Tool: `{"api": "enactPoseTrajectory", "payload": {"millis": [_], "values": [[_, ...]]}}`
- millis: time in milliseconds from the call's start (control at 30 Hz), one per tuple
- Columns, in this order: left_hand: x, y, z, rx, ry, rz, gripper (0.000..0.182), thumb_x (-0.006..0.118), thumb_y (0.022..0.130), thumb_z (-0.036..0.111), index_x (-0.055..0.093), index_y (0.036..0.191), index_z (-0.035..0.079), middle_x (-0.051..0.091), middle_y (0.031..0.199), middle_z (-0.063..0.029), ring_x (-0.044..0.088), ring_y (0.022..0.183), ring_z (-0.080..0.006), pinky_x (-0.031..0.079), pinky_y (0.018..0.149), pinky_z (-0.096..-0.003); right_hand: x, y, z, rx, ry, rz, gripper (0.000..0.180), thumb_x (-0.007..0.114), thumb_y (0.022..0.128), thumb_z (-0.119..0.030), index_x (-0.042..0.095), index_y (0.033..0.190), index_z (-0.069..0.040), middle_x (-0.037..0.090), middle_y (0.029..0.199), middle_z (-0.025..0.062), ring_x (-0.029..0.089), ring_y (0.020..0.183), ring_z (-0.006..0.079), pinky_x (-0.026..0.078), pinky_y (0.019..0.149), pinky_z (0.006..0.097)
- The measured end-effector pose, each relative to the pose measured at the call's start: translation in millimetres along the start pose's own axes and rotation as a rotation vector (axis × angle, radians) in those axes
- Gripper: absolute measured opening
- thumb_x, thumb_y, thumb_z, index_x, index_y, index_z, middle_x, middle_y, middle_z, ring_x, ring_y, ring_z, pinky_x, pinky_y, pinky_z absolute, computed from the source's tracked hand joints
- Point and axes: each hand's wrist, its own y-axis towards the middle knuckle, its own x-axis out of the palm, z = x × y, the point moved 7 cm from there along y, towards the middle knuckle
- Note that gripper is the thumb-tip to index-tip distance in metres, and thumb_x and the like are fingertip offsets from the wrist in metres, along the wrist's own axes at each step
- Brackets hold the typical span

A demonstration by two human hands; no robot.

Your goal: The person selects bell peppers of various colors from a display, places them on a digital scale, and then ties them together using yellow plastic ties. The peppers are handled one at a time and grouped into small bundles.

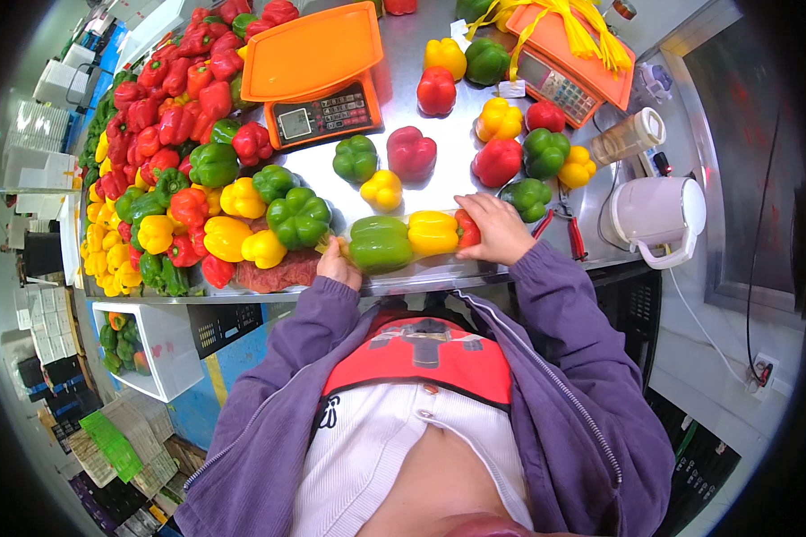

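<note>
Between my hands, a green bell pepper (379, 243), a yellow bell pepper (432, 233) and a red bell pepper (467, 229) lie in a row at the table's front edge. They seem to be inside a clear sleeve, hard to make out. My left hand (340, 268) pinches the gathered end beside the green pepper. At the other end, my right hand (498, 231) wraps around the red pepper and partly hides it. Behind the row sit a loose yellow pepper (381, 190), a green pepper (355, 159) and a red pepper (412, 154).
A large heap of peppers (174, 127) covers the table's left side. Two orange scales (312, 54) stand at the back, one bearing yellow strips (571, 30). Red-handled pliers (575, 235), a jug-shaped kettle (655, 211) and more peppers (497, 162) are on the right.
</note>
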Motion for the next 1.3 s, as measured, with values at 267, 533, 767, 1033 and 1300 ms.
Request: {"api": "enactPoseTrajectory", "payload": {"millis": [267,533,767,1033,1300], "values": [[4.2,-3.8,2.0,-0.036,0.013,-0.035,0.041,0.034,0.109,0.037,0.055,0.124,0.005,0.064,0.124,-0.0146,0.061,0.116,-0.0308,0.046,0.104,-0.0471,-7.7,-20.4,-14.0,-0.003,-0.157,0.131,0.076,0.085,0.061,-0.024,0.056,0.131,-0.013,0.058,0.122,0.0101,0.055,0.118,0.0286,0.041,0.1,0.0433],[1.6,3.1,0.8,-0.044,-0.008,-0.099,0.036,0.038,0.109,0.031,0.049,0.131,0.005,0.061,0.127,-0.0134,0.06,0.116,-0.0314,0.046,0.104,-0.0488,-2.1,0.1,-37.7,-0.015,-0.205,0.159,0.082,0.085,0.064,-0.029,0.052,0.137,-0.011,0.056,0.126,0.0131,0.05,0.124,0.0303,0.038,0.104,0.0492],[14.1,-15.4,12.9,0.147,0.102,-0.119,0.032,0.04,0.109,0.033,0.058,0.111,0.007,0.066,0.109,-0.0107,0.063,0.103,-0.0276,0.05,0.096,-0.0436,31.2,14.4,-44.6,-0.03,-0.15,0.024,0.08,0.085,0.063,-0.026,0.051,0.135,-0.009,0.061,0.126,0.01,0.057,0.116,0.0287,0.04,0.103,0.044],[139.9,-132.4,104.2,0.845,0.556,-0.523,0.032,0.044,0.108,0.03,0.057,0.095,0.003,0.06,0.111,-0.0099,0.056,0.101,-0.0168,0.044,0.094,-0.0332,15.2,-18.9,-59.5,-0.125,0.155,0.253,0.088,0.088,0.063,-0.022,0.045,0.138,-0.003,0.056,0.131,0.0168,0.053,0.123,0.0356,0.041,0.105,0.0459],[245.2,-228.7,126.1,1.133,1.229,-1.015,0.015,0.063,0.094,0.023,0.062,0.092,0.008,0.054,0.143,-0.0153,0.04,0.139,-0.0397,0.026,0.114,-0.0549,-105.7,24.9,-160.0,-0.358,0.484,0.267,0.07,0.079,0.078,-0.029,0.051,0.135,0.0,0.052,0.136,0.0207,0.048,0.129,0.0408,0.038,0.109,0.0474]]}}
